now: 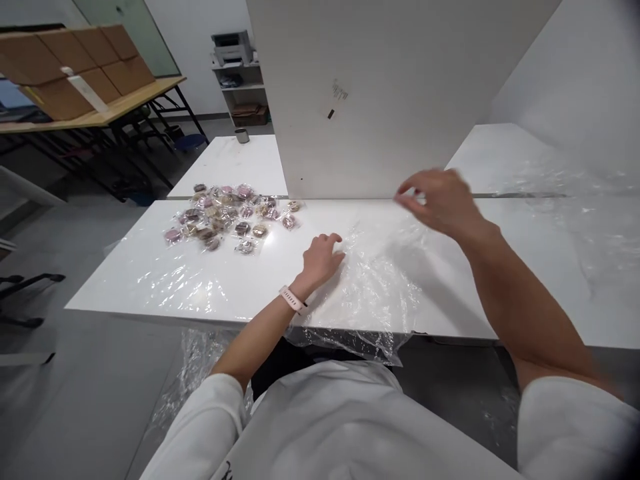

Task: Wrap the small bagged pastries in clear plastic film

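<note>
My left hand (321,259), with a pale pink watch band (293,300) on its wrist, is low over the table at the edge of a crumpled sheet of clear plastic film (377,283). Its fingers are bent, with thumb and forefinger apart and nothing between them. Raised above the table to the right, my right hand (440,203) has its thumb and forefinger brought together in a pinch. What it holds, if anything, is too small to make out. Several small, round, individually wrapped pieces (225,217), pink, brown and yellowish, lie heaped left of my left hand.
The white table (135,267) ends in front of my body, and film hangs over that edge. A tall white panel (380,100) stands behind it. More clear film (600,220) lies at right. Cardboard boxes (75,67) sit on another table; a grey cup (242,136) stands farther back.
</note>
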### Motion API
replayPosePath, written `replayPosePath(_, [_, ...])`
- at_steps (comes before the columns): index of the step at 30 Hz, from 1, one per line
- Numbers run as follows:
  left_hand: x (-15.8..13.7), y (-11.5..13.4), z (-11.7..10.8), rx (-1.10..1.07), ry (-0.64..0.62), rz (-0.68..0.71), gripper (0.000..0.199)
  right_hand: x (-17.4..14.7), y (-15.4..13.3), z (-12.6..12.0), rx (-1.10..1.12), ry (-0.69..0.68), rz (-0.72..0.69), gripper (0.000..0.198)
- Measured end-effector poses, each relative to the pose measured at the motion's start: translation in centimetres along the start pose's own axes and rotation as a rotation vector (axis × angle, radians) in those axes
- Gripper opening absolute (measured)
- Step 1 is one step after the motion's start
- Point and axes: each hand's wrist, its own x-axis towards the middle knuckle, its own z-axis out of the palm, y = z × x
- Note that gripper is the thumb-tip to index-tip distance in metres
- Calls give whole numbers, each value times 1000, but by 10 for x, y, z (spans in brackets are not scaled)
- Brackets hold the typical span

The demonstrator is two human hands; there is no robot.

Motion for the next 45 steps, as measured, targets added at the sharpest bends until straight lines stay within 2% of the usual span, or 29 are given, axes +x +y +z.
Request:
replayPosePath(3, [8, -5, 16, 207, -174, 147, 48, -14, -26, 31, 164, -557, -153, 28])
replayPosePath(4, [11, -9, 17, 251, -219, 180, 52, -20, -30, 41, 168, -666, -162, 31])
replayPosePath(6, [15, -19, 16, 304, -258, 200, 57, -34, -26, 57, 138, -736, -138, 31])
replayPosePath(8, [16, -31, 10, 336, -241, 181, 58, -50, -8, 59, 128, -688, -97, 28])
replayPosePath(10, [15, -42, 2, 350, -206, 144, 58, -69, 26, 49, 157, -592, -63, 31])
replayPosePath(14, [11, -56, -12, 365, -118, 63, 54, -116, 128, 15, 189, -418, 19, 41])
replayPosePath(16, [12, -60, -20, 352, -66, 58, 48, -136, 169, -1, 79, -236, 35, 42])
replayPosePath(18, [15, -66, -30, 319, 9, 22, 46, -147, 181, -17, -69, -38, 72, 42])
replayPosePath(20, [17, -78, -41, 290, 119, -96, 52, -146, 159, -26, -155, 73, 170, 41])
replayPosePath(22, [18, -95, -52, 284, 220, -260, 63, -133, 111, -23, -98, 68, 259, 41])
replayPosePath(23, [16, -105, -56, 286, 242, -331, 68, -126, 83, -15, -3, 37, 242, 40])
replayPosePath(25, [10, -123, -60, 286, 229, -428, 72, -111, 33, 13, 158, -103, 105, 41])
replayPosePath(28, [-5, -142, -58, 316, 221, -420, 58, -103, -13, 70, 135, -304, -76, 52])
replayPosePath(30, [-14, -146, -55, 369, 265, -347, 44, -106, -25, 100, 78, -361, -86, 55])
replayPosePath(32, [-20, -148, -52, 408, 294, -283, 36, -112, -26, 113, 71, -362, -80, 55])
replayPosePath(34, [-22, -150, -52, 409, 296, -258, 33, -118, -21, 109, 99, -338, -110, 55])
replayPosePath(37, [-19, -153, -57, 364, 305, -271, 30, -133, -11, 86, 145, -314, -161, 54])
replayPosePath(39, [-15, -146, -63, 308, 341, -319, 27, -149, -5, 70, 155, -302, -159, 56])
replayPosePath(42, [-13, -107, -70, 186, 448, -301, 24, -178, -3, 52, 142, -256, -120, 64])
replayPosePath(44, [-14, -64, -63, 94, 461, -145, 24, -190, -9, 45, 124, -219, -108, 69])
replayPosePath(45, [-15, -40, -54, 51, 409, -46, 25, -192, -14, 42, 116, -204, -119, 70])
